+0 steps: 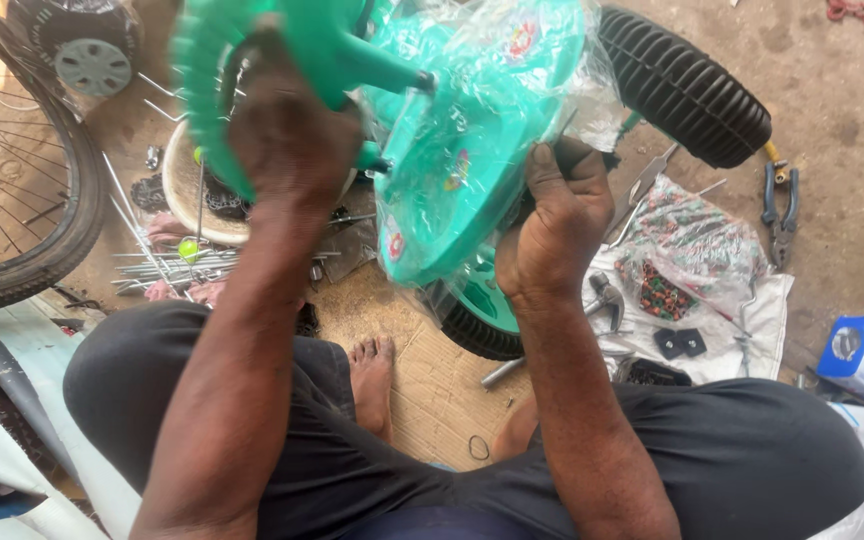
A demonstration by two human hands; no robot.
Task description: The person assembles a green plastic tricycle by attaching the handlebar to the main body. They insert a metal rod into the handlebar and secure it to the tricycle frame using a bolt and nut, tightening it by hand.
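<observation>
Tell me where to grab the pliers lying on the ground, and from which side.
Take the pliers by the two blue handles, coming from above. They lie flat on bare ground right of the black tyre, handles toward the top of the view and metal nose pointing down, with free ground around them for the fingers.

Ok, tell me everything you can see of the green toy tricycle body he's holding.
The green toy tricycle body looks like moulded plastic, still wrapped in clear film with small round stickers on it. It is tipped on its side above the person's lap. Black ribbed wheels show at upper right and below at the lower edge. The left hand grips a green ridged part at upper left; the right hand holds the body's right edge.
</observation>
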